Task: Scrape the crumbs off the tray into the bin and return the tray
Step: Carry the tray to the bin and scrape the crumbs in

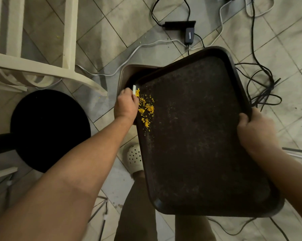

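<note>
A large dark brown tray (199,136) is held above the floor, and its far left corner overlaps the bin. My right hand (252,129) grips its right rim, thumb over the edge. Yellow crumbs (146,108) lie in a loose line along the tray's left side. My left hand (126,105) pinches a small white scraper (134,90) at the tray's left edge, right beside the crumbs. The brown bin (127,73) stands on the floor under the tray's far left corner, mostly hidden by it.
A round black stool (49,129) stands at left. White chair legs (70,37) rise at upper left. Black and white cables and a power adapter (189,35) lie on the tiled floor behind and right of the tray. My foot in a white clog (134,157) shows below.
</note>
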